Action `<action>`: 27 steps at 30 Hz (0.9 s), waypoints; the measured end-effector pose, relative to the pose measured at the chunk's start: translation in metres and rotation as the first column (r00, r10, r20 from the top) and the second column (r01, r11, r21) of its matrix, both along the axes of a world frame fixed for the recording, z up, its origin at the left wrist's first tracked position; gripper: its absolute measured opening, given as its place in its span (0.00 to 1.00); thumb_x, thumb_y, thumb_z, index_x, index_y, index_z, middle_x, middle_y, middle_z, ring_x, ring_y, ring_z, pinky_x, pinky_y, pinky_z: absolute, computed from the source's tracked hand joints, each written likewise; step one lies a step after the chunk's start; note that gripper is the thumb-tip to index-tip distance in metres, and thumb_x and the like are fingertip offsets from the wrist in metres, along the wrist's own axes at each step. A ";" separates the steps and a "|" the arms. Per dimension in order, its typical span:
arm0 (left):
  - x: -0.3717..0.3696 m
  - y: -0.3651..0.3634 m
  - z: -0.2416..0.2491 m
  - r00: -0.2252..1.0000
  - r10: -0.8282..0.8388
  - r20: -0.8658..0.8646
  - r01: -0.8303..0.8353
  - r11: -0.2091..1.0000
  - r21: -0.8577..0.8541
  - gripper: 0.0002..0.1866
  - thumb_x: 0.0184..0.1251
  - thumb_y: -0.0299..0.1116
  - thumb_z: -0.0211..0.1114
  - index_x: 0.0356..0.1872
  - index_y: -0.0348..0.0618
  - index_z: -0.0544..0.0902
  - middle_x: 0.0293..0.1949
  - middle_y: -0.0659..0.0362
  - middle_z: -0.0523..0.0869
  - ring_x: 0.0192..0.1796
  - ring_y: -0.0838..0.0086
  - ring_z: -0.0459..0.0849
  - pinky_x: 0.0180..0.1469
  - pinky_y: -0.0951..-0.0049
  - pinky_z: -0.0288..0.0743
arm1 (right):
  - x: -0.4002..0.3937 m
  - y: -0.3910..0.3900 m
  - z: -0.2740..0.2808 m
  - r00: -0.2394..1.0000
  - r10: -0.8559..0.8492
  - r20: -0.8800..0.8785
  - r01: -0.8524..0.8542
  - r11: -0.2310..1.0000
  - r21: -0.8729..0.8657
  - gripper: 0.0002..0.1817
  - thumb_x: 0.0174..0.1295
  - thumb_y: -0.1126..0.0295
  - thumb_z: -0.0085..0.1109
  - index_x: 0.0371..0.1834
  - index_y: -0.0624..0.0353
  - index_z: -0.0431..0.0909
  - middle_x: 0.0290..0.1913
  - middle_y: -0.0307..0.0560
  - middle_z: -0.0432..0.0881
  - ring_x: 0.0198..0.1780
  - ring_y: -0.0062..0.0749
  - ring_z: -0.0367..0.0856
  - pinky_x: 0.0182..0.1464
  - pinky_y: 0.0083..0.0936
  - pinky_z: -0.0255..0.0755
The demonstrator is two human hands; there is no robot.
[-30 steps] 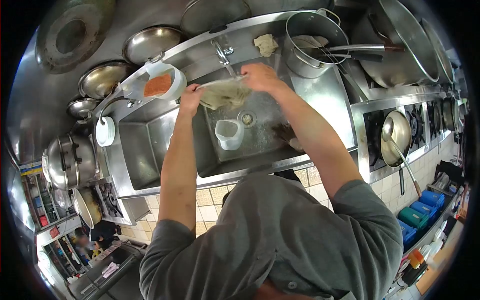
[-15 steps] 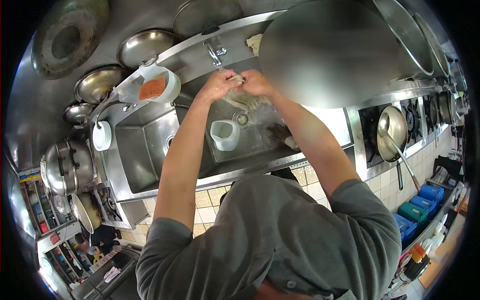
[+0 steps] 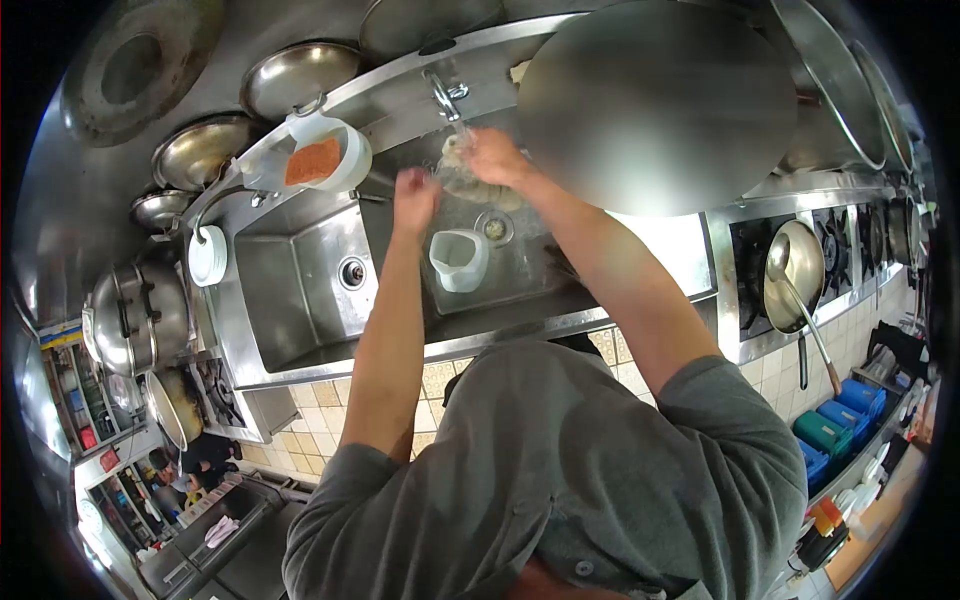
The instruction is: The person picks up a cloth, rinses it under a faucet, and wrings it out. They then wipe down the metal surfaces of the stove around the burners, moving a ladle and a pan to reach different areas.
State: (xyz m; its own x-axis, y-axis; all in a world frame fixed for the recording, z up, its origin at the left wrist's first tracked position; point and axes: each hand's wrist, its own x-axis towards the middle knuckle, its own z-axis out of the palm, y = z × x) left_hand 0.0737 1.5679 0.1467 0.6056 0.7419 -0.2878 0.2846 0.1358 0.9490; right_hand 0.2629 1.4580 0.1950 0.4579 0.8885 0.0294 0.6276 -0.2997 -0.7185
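My right hand (image 3: 495,157) grips a wet, pale cloth (image 3: 480,188) beneath the running faucet (image 3: 443,97). The cloth hangs loosely into the right sink basin (image 3: 500,284). To the left of it, apart from the cloth, is my left hand (image 3: 415,200), smeared by motion so its finger position is unclear. A white plastic container (image 3: 459,260) with a cut-open top stands in the basin, beside the drain (image 3: 494,228). Behind my right forearm, a dark brush-like thing is partly hidden.
Left lies a second basin (image 3: 300,300). A white holder with an orange-brown scouring pad (image 3: 313,162) hangs at the sink's back edge. Woks (image 3: 300,80) line the wall. On the right stove sits a pan (image 3: 795,280) with a ladle. A blurred oval hides the upper right.
My left hand has come off the cloth and moved left and down. My right hand still holds the cloth, which now hangs looser under the faucet. The view has shifted slightly.
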 end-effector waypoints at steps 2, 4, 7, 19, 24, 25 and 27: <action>-0.068 -0.018 -0.082 0.956 0.019 -0.294 0.037 0.982 0.184 0.35 0.56 0.30 0.76 0.60 0.34 0.64 0.49 0.54 0.78 0.51 0.64 0.78 0.54 0.62 0.75 | -0.003 -0.004 0.016 0.995 -0.074 -0.066 0.070 0.995 -0.064 0.19 0.67 0.54 0.58 0.42 0.62 0.84 0.44 0.64 0.86 0.49 0.60 0.84 0.54 0.47 0.76; -0.112 -0.053 -0.098 0.942 0.119 -0.313 -0.143 0.988 -0.057 0.36 0.56 0.31 0.78 0.59 0.39 0.63 0.49 0.57 0.76 0.51 0.69 0.76 0.56 0.65 0.72 | -0.006 0.000 0.022 0.978 -0.163 -0.126 0.147 0.980 -0.131 0.21 0.67 0.52 0.56 0.44 0.59 0.85 0.47 0.64 0.86 0.52 0.61 0.83 0.57 0.50 0.75; -0.130 -0.077 -0.104 0.924 0.212 -0.319 -0.281 0.941 -0.188 0.35 0.57 0.34 0.78 0.59 0.41 0.64 0.48 0.57 0.77 0.49 0.71 0.77 0.50 0.66 0.74 | -0.012 0.006 0.011 0.985 -0.068 -0.159 0.068 0.998 -0.005 0.21 0.69 0.53 0.58 0.40 0.63 0.85 0.40 0.61 0.86 0.47 0.56 0.85 0.51 0.46 0.78; -0.179 -0.069 -0.100 0.851 -0.174 -0.494 0.020 0.953 -0.302 0.25 0.62 0.30 0.68 0.58 0.37 0.71 0.40 0.54 0.81 0.32 0.73 0.81 0.24 0.73 0.71 | 0.000 -0.019 0.017 0.898 -0.205 -0.390 0.356 0.860 0.366 0.11 0.64 0.68 0.56 0.42 0.56 0.86 0.33 0.53 0.88 0.37 0.39 0.88 0.43 0.37 0.80; -0.106 -0.086 -0.034 0.913 -0.269 -0.305 0.393 0.780 0.488 0.52 0.58 0.26 0.72 0.79 0.35 0.47 0.73 0.41 0.62 0.74 0.56 0.64 0.73 0.59 0.61 | -0.002 -0.034 0.017 0.815 -0.109 -0.569 0.378 0.844 0.381 0.09 0.63 0.69 0.59 0.40 0.57 0.87 0.37 0.49 0.89 0.42 0.34 0.86 0.48 0.34 0.78; -0.057 -0.105 0.032 0.921 -0.381 -0.080 0.386 0.866 0.317 0.56 0.57 0.24 0.73 0.80 0.36 0.42 0.78 0.41 0.55 0.80 0.55 0.54 0.80 0.57 0.48 | -0.008 -0.030 0.018 0.787 -0.020 -0.617 0.296 0.889 0.349 0.09 0.63 0.68 0.61 0.42 0.57 0.87 0.39 0.48 0.89 0.44 0.34 0.86 0.49 0.33 0.77; 0.012 -0.100 0.051 0.902 -0.406 0.147 0.306 0.842 0.445 0.56 0.54 0.24 0.76 0.80 0.36 0.47 0.78 0.45 0.54 0.79 0.56 0.55 0.80 0.57 0.49 | -0.016 -0.025 0.029 0.654 0.017 -0.756 0.405 0.836 0.369 0.10 0.64 0.67 0.61 0.43 0.57 0.86 0.41 0.48 0.88 0.46 0.34 0.86 0.50 0.33 0.77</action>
State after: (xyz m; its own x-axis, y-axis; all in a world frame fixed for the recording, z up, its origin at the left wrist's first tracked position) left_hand 0.0859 1.4678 0.1977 0.8610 0.4812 0.1648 0.0097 -0.3394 0.9406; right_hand 0.2468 1.4330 0.2236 0.6781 0.7349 -0.0022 -0.1697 0.1536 -0.9734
